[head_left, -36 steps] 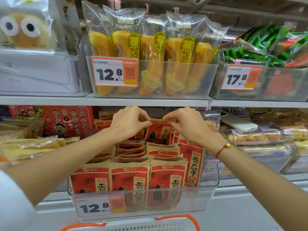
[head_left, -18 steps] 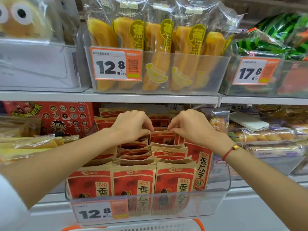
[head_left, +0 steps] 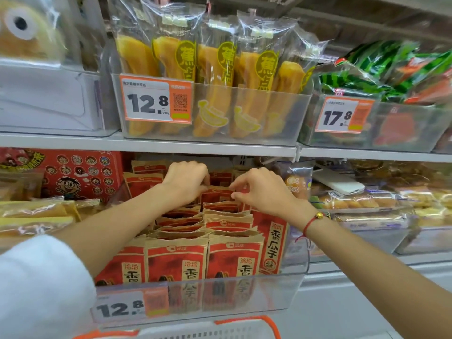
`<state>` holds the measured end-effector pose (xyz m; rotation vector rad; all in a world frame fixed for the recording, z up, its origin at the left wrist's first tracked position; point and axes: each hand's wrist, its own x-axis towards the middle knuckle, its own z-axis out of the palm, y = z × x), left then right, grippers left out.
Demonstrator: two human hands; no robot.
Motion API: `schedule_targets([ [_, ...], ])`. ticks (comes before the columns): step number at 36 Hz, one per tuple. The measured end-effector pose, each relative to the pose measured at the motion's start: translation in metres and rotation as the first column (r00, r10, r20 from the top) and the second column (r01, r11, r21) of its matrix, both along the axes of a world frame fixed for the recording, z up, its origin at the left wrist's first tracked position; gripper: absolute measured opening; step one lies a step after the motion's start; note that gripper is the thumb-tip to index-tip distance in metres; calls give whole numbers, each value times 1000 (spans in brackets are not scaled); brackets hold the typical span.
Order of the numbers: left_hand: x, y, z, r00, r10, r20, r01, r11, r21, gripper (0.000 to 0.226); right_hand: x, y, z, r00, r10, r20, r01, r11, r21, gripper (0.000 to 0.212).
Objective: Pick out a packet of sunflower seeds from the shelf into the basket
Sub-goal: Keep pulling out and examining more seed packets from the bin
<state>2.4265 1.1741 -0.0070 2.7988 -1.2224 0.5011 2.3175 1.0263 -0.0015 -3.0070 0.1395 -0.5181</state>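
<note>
Red and brown sunflower seed packets [head_left: 233,259] stand in rows in a clear plastic bin [head_left: 288,282] on the lower shelf. My left hand [head_left: 187,179] and my right hand [head_left: 259,189] reach to the back of the bin. Both pinch the top edge of one rear seed packet [head_left: 217,194], left hand at its left corner, right hand at its right corner. The packet sits among the others in its row. A white basket with an orange rim [head_left: 247,324] shows at the bottom edge, below the bin.
A shelf board [head_left: 146,144] runs just above my hands, carrying a bin of yellow banana cakes [head_left: 215,81] and watermelon-print packets [head_left: 381,67]. A red cartoon box [head_left: 73,174] lies left of the seeds, bread packs [head_left: 362,199] to the right.
Both hands have sunk a little with the packet and stayed pinched on its top edge. The view has tilted and moved closer to the shelf.
</note>
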Motion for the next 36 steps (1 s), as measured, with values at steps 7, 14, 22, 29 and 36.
schedule_targets([
  [7,-29,20,16,996,-70,49,78,979,-189,18,-11,6,-4,994,-108,32,106,994,36,46],
  [14,-60,54,29,995,-98,-5,85,891,-445,28,-27,16,-1,944,-72,323,25,989,147,24],
  [22,-77,78,20,935,-184,-304,-24,822,-569,75,-57,38,4,754,1,657,-215,945,246,21],
  [29,-104,100,9,915,-329,-235,7,594,-805,30,-79,75,16,693,-55,719,-490,695,526,4],
  [36,-135,122,-1,909,-354,-221,-15,501,-866,40,-97,100,10,800,-8,600,-514,506,693,12],
])
